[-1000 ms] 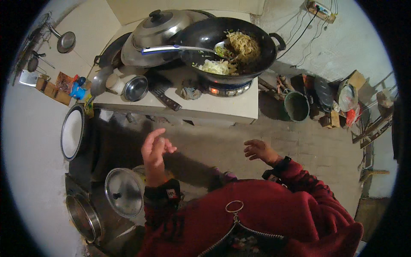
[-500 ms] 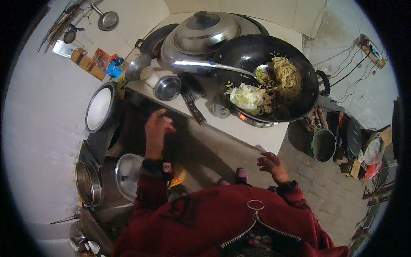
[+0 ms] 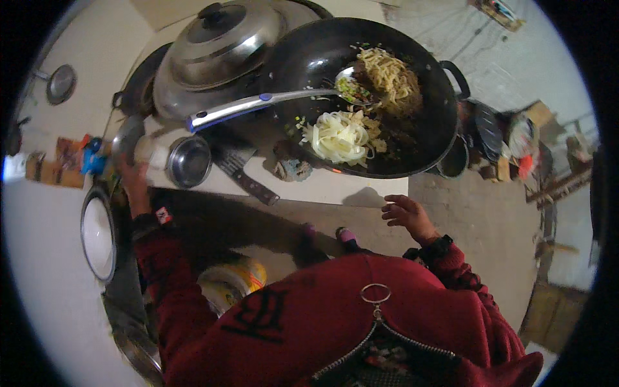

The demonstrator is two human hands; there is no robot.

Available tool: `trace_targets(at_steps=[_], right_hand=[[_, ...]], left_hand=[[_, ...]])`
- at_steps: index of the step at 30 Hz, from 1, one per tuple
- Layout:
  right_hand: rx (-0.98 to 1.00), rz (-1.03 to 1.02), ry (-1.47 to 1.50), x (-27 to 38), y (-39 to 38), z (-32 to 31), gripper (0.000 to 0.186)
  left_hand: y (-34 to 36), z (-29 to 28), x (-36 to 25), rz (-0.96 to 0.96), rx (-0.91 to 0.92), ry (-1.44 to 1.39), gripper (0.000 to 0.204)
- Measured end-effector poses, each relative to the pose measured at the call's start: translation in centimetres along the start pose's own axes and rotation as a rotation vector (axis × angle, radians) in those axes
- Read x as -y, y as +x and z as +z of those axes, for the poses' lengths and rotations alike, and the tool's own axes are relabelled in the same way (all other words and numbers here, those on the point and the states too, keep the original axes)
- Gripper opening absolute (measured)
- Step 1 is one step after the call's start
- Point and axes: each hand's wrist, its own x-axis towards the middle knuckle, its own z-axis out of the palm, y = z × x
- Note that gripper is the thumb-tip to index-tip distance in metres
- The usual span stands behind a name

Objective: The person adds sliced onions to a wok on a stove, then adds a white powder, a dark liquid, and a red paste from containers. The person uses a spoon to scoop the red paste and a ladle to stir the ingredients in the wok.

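My left hand (image 3: 134, 184) reaches over the counter's left end with fingers stretched out, somewhat blurred. Close to its fingertips are a pale jar (image 3: 151, 153) and a metal ladle (image 3: 128, 137); any contact is hard to make out. My right hand (image 3: 410, 217) hovers off the counter's front edge, fingers apart, holding nothing. Beyond it, a large black wok (image 3: 309, 58) contains noodles (image 3: 391, 76) and sliced pale onion (image 3: 338, 137). A long-handled spoon (image 3: 238, 108) rests across the rim, its bowl filled with chopped green and brown bits.
A metal bowl (image 3: 189, 161), a cleaver (image 3: 248, 183) and a crumpled cloth (image 3: 292, 169) lie on the counter (image 3: 322, 189). Behind stands a big lidded pot (image 3: 219, 48). A white basin (image 3: 98, 235) is at the left, and a yellow-labelled container (image 3: 233, 278) below.
My left hand has moved left and forward from the counter's front edge to the jar and ladle. My right hand remains raised beside the counter. The view has shifted.
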Motion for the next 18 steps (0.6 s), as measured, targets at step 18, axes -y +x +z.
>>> trace_targets(at_steps=[18], right_hand=[[-0.219, 0.113, 0.053, -1.7, -1.3, 5.2, 0.034]], left_hand=[[7.8, 5.1, 10.0, -0.069, 0.406, 0.426, 0.085]])
